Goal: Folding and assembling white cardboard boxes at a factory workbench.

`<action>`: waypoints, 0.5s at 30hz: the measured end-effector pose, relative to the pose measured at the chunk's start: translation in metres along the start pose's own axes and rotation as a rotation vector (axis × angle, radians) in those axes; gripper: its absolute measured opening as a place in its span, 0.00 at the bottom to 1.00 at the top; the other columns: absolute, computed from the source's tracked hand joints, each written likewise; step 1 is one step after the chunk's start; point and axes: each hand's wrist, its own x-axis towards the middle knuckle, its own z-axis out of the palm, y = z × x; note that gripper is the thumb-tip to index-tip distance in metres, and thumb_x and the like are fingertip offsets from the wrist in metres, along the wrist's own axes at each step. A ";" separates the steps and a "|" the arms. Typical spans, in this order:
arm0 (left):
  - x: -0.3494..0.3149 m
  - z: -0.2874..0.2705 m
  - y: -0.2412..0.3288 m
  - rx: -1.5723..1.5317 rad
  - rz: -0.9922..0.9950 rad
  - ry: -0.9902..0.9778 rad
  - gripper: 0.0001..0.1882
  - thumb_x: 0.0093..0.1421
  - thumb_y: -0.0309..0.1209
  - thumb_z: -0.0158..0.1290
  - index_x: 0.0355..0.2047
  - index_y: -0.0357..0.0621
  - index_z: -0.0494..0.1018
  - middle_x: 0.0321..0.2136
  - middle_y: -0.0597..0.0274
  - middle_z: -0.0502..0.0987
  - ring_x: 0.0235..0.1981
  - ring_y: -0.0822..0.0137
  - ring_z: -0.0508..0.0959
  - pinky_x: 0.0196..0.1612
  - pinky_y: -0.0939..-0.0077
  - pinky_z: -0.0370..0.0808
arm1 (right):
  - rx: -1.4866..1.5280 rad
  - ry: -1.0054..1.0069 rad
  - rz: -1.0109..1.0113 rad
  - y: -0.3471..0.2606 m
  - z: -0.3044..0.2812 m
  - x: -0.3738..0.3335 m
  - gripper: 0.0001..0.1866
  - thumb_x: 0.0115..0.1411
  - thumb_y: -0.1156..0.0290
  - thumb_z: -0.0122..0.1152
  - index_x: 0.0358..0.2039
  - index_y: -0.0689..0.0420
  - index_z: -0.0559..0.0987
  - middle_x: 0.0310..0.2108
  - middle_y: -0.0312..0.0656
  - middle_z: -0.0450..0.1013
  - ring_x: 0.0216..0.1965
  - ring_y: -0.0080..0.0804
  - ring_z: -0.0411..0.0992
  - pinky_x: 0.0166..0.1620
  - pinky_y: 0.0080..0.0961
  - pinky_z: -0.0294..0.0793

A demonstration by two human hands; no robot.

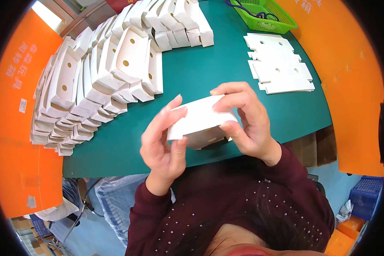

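Note:
A white cardboard tray [198, 116] with a round hole in it is held between my two hands, just above the near edge of the green table. My left hand [162, 143] grips its left end, thumb below and fingers along the upper edge. At the other end my right hand [254, 123] pinches the card between thumb and bent fingers. The tray is tilted, and part of its inside lies in shadow. To the right on the table lies a stack of flat white cardboard blanks [281, 64] with holes and tabs.
Folded white trays [128, 55] are piled in rows across the left and far side of the green table [200, 68]. A green plastic basket [269, 29] holding something purple stands at the far right. Orange panels [354, 85] flank the table. A blue crate [365, 194] sits on the floor.

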 end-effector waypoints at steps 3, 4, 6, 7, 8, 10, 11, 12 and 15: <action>0.004 -0.016 -0.004 0.269 0.198 -0.223 0.10 0.60 0.26 0.55 0.41 0.37 0.76 0.46 0.42 0.75 0.54 0.45 0.73 0.52 0.55 0.74 | -0.010 -0.055 0.000 -0.002 -0.004 -0.001 0.12 0.62 0.68 0.57 0.42 0.61 0.71 0.48 0.52 0.67 0.47 0.36 0.68 0.49 0.29 0.68; 0.006 -0.015 0.001 0.407 0.236 -0.250 0.10 0.60 0.27 0.56 0.41 0.38 0.78 0.44 0.46 0.74 0.52 0.45 0.74 0.50 0.53 0.76 | 0.012 -0.037 0.032 -0.003 -0.005 -0.001 0.10 0.62 0.69 0.57 0.41 0.61 0.72 0.48 0.53 0.67 0.48 0.36 0.68 0.49 0.29 0.68; 0.005 -0.014 0.001 0.356 0.225 -0.218 0.10 0.59 0.29 0.57 0.40 0.39 0.78 0.41 0.49 0.74 0.51 0.45 0.75 0.51 0.52 0.75 | 0.027 -0.041 0.055 -0.003 -0.004 0.001 0.10 0.60 0.71 0.59 0.40 0.60 0.72 0.48 0.53 0.67 0.48 0.36 0.68 0.50 0.29 0.68; 0.005 -0.014 0.002 0.305 0.217 -0.187 0.11 0.59 0.30 0.57 0.40 0.39 0.79 0.39 0.52 0.73 0.49 0.45 0.75 0.52 0.51 0.75 | 0.040 -0.044 0.077 -0.004 -0.003 0.002 0.10 0.58 0.74 0.60 0.40 0.60 0.72 0.48 0.53 0.68 0.47 0.36 0.68 0.50 0.29 0.68; 0.005 -0.015 0.002 0.307 0.216 -0.185 0.11 0.59 0.30 0.57 0.40 0.39 0.79 0.39 0.52 0.73 0.49 0.45 0.75 0.52 0.51 0.75 | 0.042 -0.046 0.077 -0.005 -0.002 0.004 0.10 0.58 0.74 0.60 0.40 0.60 0.72 0.48 0.53 0.68 0.47 0.36 0.68 0.50 0.29 0.68; 0.005 -0.018 0.003 0.298 0.226 -0.190 0.12 0.56 0.30 0.59 0.39 0.37 0.79 0.38 0.53 0.72 0.46 0.47 0.77 0.52 0.48 0.76 | -0.073 -0.058 0.005 -0.009 0.000 0.008 0.14 0.51 0.77 0.64 0.39 0.58 0.73 0.47 0.52 0.69 0.45 0.38 0.70 0.48 0.29 0.70; 0.005 -0.019 0.003 0.287 0.231 -0.195 0.13 0.55 0.30 0.60 0.39 0.36 0.79 0.37 0.54 0.72 0.44 0.48 0.78 0.52 0.47 0.76 | -0.075 -0.057 0.006 -0.010 0.004 0.008 0.14 0.51 0.77 0.64 0.39 0.58 0.73 0.47 0.52 0.69 0.45 0.38 0.70 0.48 0.29 0.70; 0.003 -0.014 0.004 0.240 0.220 -0.172 0.12 0.53 0.29 0.62 0.36 0.35 0.79 0.37 0.54 0.73 0.42 0.48 0.78 0.51 0.46 0.76 | -0.083 -0.033 -0.028 -0.011 0.010 0.007 0.17 0.48 0.78 0.65 0.39 0.57 0.73 0.46 0.52 0.69 0.44 0.39 0.71 0.46 0.29 0.71; 0.001 -0.012 0.002 0.140 0.168 -0.119 0.11 0.52 0.29 0.63 0.33 0.35 0.79 0.36 0.55 0.74 0.43 0.47 0.78 0.52 0.46 0.75 | -0.114 0.003 -0.086 -0.006 0.014 0.005 0.20 0.43 0.80 0.67 0.39 0.56 0.74 0.45 0.52 0.69 0.40 0.40 0.72 0.41 0.29 0.73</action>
